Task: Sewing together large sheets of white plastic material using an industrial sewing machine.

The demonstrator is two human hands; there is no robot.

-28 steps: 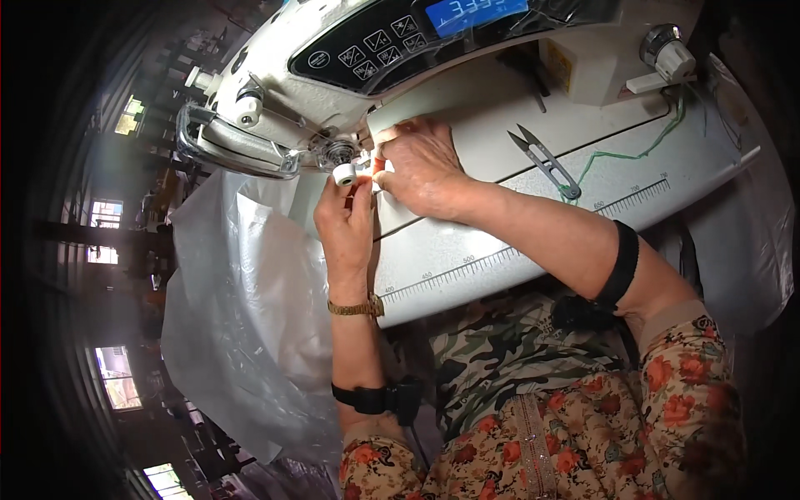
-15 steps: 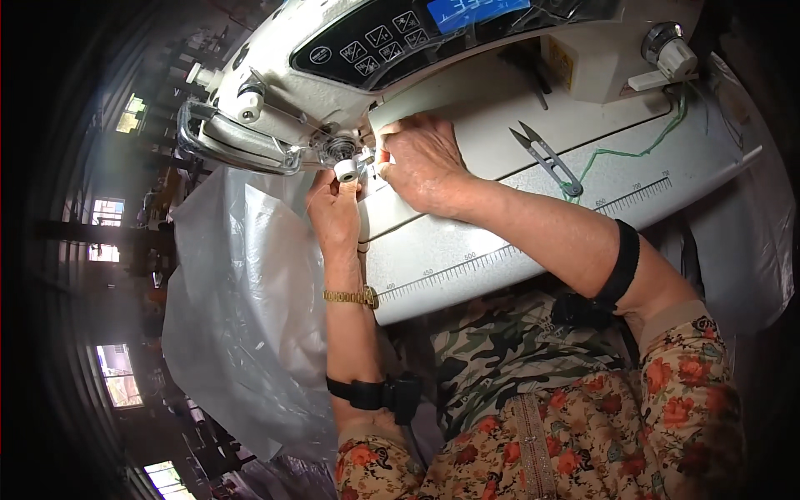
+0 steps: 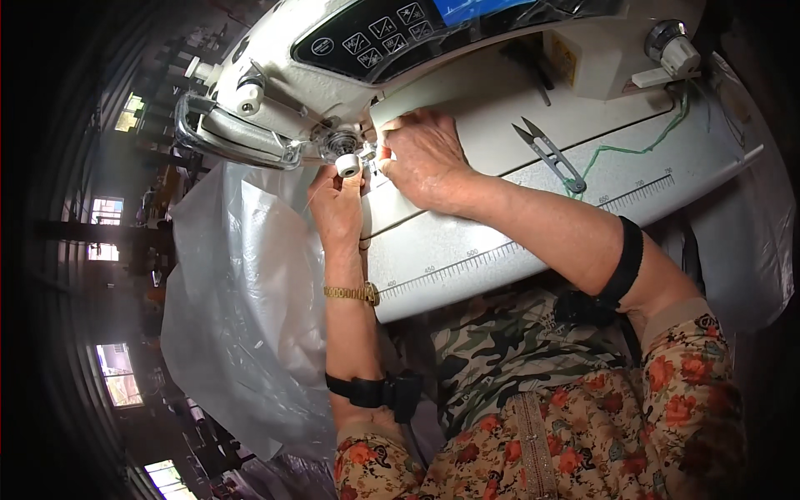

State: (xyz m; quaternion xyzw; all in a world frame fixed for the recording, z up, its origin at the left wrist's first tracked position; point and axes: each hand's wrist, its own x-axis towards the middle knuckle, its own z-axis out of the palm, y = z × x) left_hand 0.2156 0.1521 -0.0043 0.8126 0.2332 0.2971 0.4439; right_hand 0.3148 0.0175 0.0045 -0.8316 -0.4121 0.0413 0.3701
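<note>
A white sewing machine (image 3: 292,92) stands across the top of the view, its tension dial and a round white knob (image 3: 348,165) near the needle area. Just below that knob is my left hand (image 3: 337,204), fingers closed and fingertips partly hidden behind the machine parts. My right hand (image 3: 425,158) is bent in a pinch at the needle area, close to the left fingertips. What either hand pinches, if anything, is hidden or too small to make out. Thread snips (image 3: 550,157) lie on the machine bed (image 3: 500,208), right of my right hand.
Green thread (image 3: 625,150) runs from the snips toward the machine's right end. A dark slim tool (image 3: 532,71) lies under the machine arm. Clear plastic sheeting (image 3: 242,308) hangs left of the bed. A printed ruler (image 3: 517,247) runs along the bed's front edge.
Both hands stay at the needle area with almost no movement. The whole view has shifted very slightly.
</note>
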